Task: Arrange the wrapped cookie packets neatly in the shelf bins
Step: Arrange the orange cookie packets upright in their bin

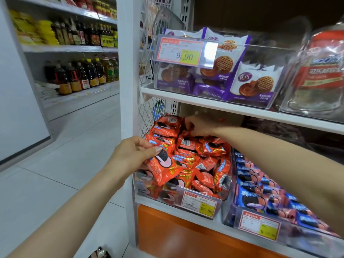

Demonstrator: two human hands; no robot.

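Nearest, my left grip (133, 153) pinches an orange cookie packet (163, 165) by its edge, thumb on top, over the front of the clear bin (176, 195). Beyond it, my right grip (200, 125) is curled tight on a rear packet (184, 127) atop the heap of orange packets (195, 157). A shelf board (223, 107) hangs just above that grip, with a wire mesh panel (149, 116) to its left. Blue packets (260, 192) lie under my right forearm.

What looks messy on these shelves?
The orange packets are heaped crookedly above the rim of their clear bin, while the blue packets beside them sit in neat rows. The left hand and right hand each grip one orange packet.
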